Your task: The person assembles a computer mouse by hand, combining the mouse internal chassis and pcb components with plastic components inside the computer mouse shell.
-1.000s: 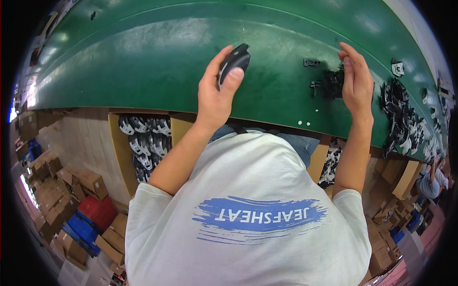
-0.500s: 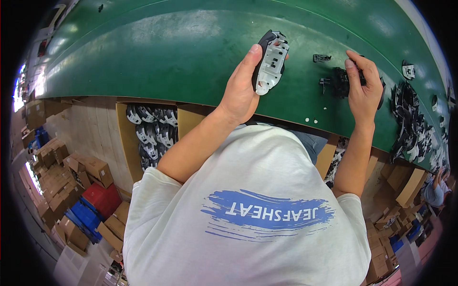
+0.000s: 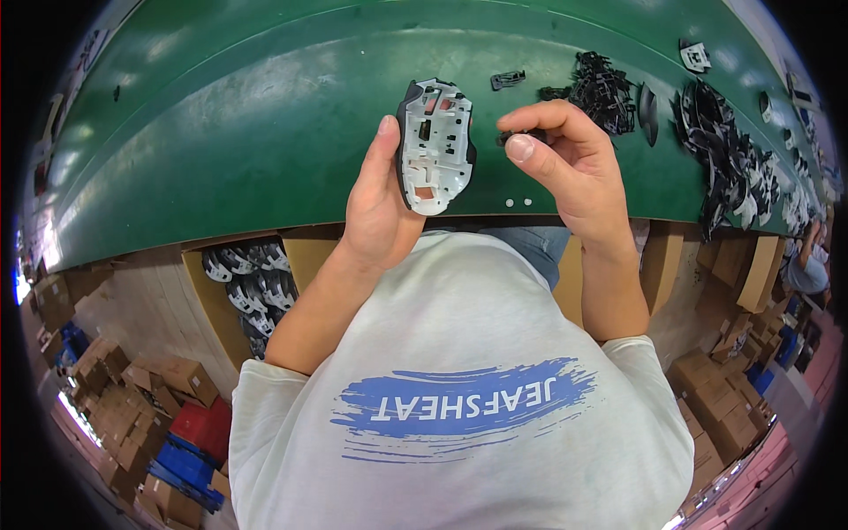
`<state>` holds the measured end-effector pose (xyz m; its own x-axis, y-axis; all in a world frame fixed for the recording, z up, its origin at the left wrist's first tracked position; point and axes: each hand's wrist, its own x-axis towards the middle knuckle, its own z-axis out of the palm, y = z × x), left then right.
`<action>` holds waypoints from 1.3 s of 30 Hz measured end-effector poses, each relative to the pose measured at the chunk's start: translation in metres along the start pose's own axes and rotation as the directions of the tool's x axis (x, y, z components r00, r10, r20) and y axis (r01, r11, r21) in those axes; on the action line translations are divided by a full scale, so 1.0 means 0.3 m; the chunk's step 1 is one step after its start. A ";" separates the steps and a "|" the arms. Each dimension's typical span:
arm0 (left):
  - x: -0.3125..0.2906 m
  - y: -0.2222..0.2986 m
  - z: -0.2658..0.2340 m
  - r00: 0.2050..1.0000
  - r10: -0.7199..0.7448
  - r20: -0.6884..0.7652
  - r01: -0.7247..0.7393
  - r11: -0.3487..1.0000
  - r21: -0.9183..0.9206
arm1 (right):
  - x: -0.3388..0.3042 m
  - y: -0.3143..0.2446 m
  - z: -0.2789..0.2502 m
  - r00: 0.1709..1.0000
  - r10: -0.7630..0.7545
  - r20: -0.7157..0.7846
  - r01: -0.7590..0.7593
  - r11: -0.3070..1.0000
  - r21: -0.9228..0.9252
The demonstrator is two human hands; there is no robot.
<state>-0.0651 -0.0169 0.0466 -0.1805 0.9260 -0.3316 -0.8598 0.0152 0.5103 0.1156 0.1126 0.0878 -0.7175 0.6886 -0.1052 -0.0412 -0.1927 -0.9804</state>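
The right hand (image 3: 587, 181) pinches a small black plastic part (image 3: 537, 136) between thumb and forefinger, its other fingers loosely curled. At nine o'clock from the part, and apart from it, an oblong hollow plastic shell (image 3: 437, 148), pale grey inside and black-edged, sits open side up in the half-curled left hand (image 3: 375, 208). A slack fingertip grip could drop the part onto the green table (image 3: 265, 132); a loosened left thumb could let the shell tip.
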 end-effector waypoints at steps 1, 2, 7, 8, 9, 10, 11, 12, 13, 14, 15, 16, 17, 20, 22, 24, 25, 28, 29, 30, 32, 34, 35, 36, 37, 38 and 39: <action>0.003 -0.003 0.012 1.000 -0.007 0.008 0.007 1.000 0.002 | -0.006 -0.002 0.004 1.000 -0.003 -0.010 0.003 1.000 -0.002; 0.007 -0.007 0.027 1.000 -0.012 0.014 0.013 0.999 -0.038 | -0.013 -0.006 0.008 0.999 0.006 -0.043 -0.004 0.999 0.041; -0.033 -0.003 0.018 0.992 -0.077 -0.103 0.072 0.996 -0.050 | -0.055 -0.008 0.026 0.996 -0.022 -0.086 0.000 0.969 -0.248; -0.041 -0.008 0.015 0.996 -0.014 -0.091 0.014 1.000 -0.004 | -0.028 0.023 0.004 0.995 -0.098 -0.015 0.087 0.937 -0.339; -0.046 -0.001 0.037 0.999 0.037 -0.018 -0.036 0.997 0.071 | -0.013 0.051 0.008 1.000 -0.020 0.016 0.021 0.999 -0.045; -0.053 -0.008 -0.022 0.998 0.039 -0.045 -0.037 0.998 0.051 | 0.003 0.074 0.024 0.995 -0.026 0.092 0.016 0.993 0.115; -0.049 -0.017 -0.057 0.995 0.029 -0.090 -0.027 0.999 0.032 | 0.003 0.102 0.038 0.990 -0.115 0.083 0.107 0.989 0.102; -0.027 -0.026 -0.053 0.979 -0.013 -0.201 0.013 1.000 0.000 | -0.019 0.061 0.030 0.983 -0.161 0.087 0.163 0.986 -0.020; 0.009 -0.038 -0.006 0.981 -0.048 -0.190 0.060 0.997 0.057 | -0.046 0.029 0.005 0.973 -0.224 0.060 0.230 0.965 -0.125; 0.001 -0.040 0.024 0.972 -0.033 -0.231 0.059 0.993 0.106 | -0.058 0.017 0.010 0.981 -0.183 0.067 0.189 0.977 -0.101; 0.011 -0.038 0.056 0.990 -0.032 -0.136 0.051 0.988 0.143 | -0.055 0.017 -0.002 0.961 -0.266 0.079 0.276 0.941 -0.194; 0.011 -0.028 0.089 0.998 -0.037 -0.051 0.046 0.982 0.183 | -0.053 0.024 -0.013 0.936 -0.339 0.095 0.352 0.895 -0.275; 0.004 -0.024 0.155 0.996 -0.058 -0.070 0.065 0.993 0.102 | -0.062 0.024 -0.018 0.959 -0.264 0.101 0.281 0.930 -0.236; 0.019 -0.018 0.191 0.997 -0.006 -0.074 0.023 0.972 0.234 | -0.086 0.038 -0.036 0.960 -0.268 0.081 0.278 0.942 -0.189; 0.030 -0.017 0.160 0.997 -0.005 -0.078 0.021 0.980 0.200 | -0.085 0.070 -0.040 0.953 -0.295 0.074 0.303 0.938 -0.170; 0.040 -0.023 0.106 1.000 0.007 0.006 -0.009 0.967 0.256 | -0.102 0.072 -0.045 0.982 -0.175 0.067 0.178 0.983 -0.039; 0.032 -0.026 0.112 1.000 0.014 0.005 -0.015 0.967 0.256 | -0.104 0.071 -0.051 0.981 -0.168 0.101 0.176 0.982 -0.073; 0.013 -0.046 0.107 0.997 -0.013 -0.069 0.026 0.981 0.190 | -0.107 0.063 -0.049 0.978 -0.155 0.138 0.160 0.987 -0.028; 0.015 -0.062 0.070 0.996 -0.034 -0.080 0.047 0.986 0.161 | -0.104 0.063 -0.045 0.977 -0.156 0.146 0.161 0.987 -0.026; 0.015 -0.070 0.036 0.994 -0.055 -0.090 0.066 0.989 0.132 | -0.100 0.063 -0.041 0.976 -0.151 0.160 0.156 0.987 -0.025; 0.005 -0.074 0.048 0.994 -0.064 -0.094 0.078 0.984 0.160 | -0.102 0.064 -0.041 0.975 -0.147 0.164 0.152 0.988 -0.019; 0.008 -0.078 0.053 0.991 -0.076 -0.113 0.095 0.981 0.167 | -0.107 0.061 -0.051 0.977 -0.160 0.143 0.164 0.986 -0.016; 0.005 -0.074 0.040 0.991 -0.066 -0.118 0.085 0.982 0.166 | -0.108 0.054 -0.045 0.975 -0.162 0.154 0.166 0.986 -0.013; 0.004 -0.071 0.026 0.994 -0.053 -0.098 0.068 0.985 0.157 | -0.112 0.044 -0.039 0.981 -0.144 0.132 0.146 0.989 -0.008; 0.003 -0.068 0.027 0.996 -0.045 -0.078 0.056 0.987 0.152 | -0.116 0.036 -0.037 0.987 -0.126 0.103 0.127 0.992 -0.001; 0.001 -0.066 0.029 0.996 -0.042 -0.081 0.054 0.987 0.154 | -0.112 0.047 -0.035 0.986 -0.127 0.106 0.128 0.992 0.003; 0.000 -0.064 0.034 0.996 -0.037 -0.085 0.050 0.986 0.157 | -0.105 0.065 -0.035 0.981 -0.160 0.113 0.158 0.987 0.020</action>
<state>-0.0437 -0.0133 0.0450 -0.1879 0.8896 -0.4164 -0.7823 0.1208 0.6111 0.1448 0.0944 0.0703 -0.7758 0.6268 0.0722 -0.1685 -0.0955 -0.9811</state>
